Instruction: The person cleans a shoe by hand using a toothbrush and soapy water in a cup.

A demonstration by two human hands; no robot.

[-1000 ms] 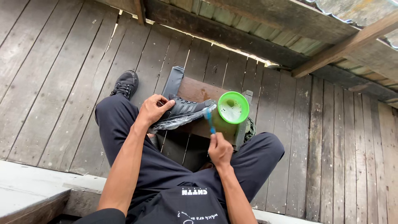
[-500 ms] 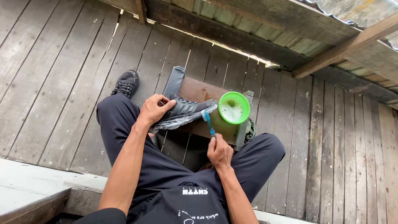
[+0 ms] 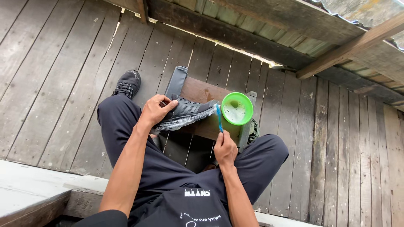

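While the grey weathered plank floor point(image 3: 63, 84) lies beneath, a low brown wooden stool point(image 3: 202, 90) carries a dark grey lace-up sneaker point(image 3: 185, 111) clasped at the heel by the left hand point(image 3: 155, 110), and a round green plastic bowl point(image 3: 237, 108) of suds. Scrubbing seems underway: the right hand point(image 3: 225, 149) grips a blue toothbrush point(image 3: 219, 117) at the toe; next likely calls for firm strokes.

Blk shoe point(image 3: 185, 112), grn bowl point(image 3: 237, 108), blue toothbrush point(image 3: 219, 118).

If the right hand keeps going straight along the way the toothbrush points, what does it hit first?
Most likely the toe of the dark shoe: the right hand aims the blue toothbrush at it, with the green bowl just to the side. Depth is unclear.
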